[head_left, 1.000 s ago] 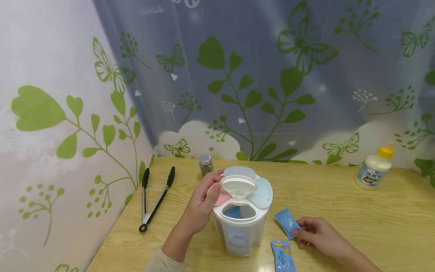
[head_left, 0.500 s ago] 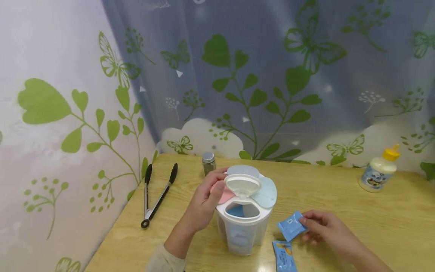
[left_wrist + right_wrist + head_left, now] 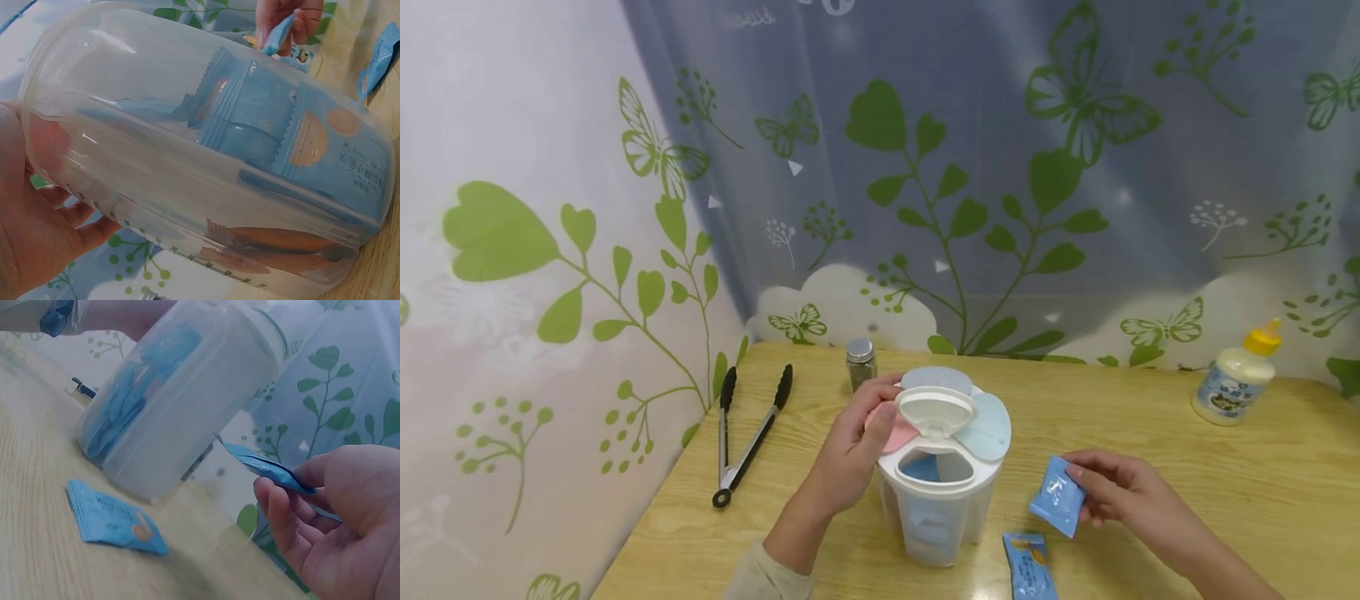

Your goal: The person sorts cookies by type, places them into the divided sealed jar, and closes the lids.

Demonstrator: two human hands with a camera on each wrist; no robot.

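Observation:
My left hand (image 3: pixel 848 454) holds a clear plastic storage container (image 3: pixel 982 502) at its lid, thumb on top by the pink flap (image 3: pixel 897 432). The container stands upright on the table. Its white front flap (image 3: pixel 936 408) is raised over an uncovered opening. Blue snack packets (image 3: pixel 256 106) show through the clear wall in the left wrist view, with brownish packets (image 3: pixel 281 240) in another compartment. To the right of the container, my right hand (image 3: pixel 1138 497) pinches a blue snack packet (image 3: pixel 1058 497) between thumb and fingers, above the table. Another blue packet (image 3: pixel 1030 568) lies on the table below it.
Metal tongs (image 3: pixel 737 458) with black grips lie spread at the left. Behind the container stands a small glass jar (image 3: pixel 861 367) with a silver cap. A yellow-capped squeeze bottle (image 3: pixel 1231 385) is at the back right. Patterned curtains (image 3: pixel 970 167) border the wooden table.
My right hand has raised the packet off the table and turned it, moving slightly right. My left hand keeps its hold on the container, and the other packet stays put.

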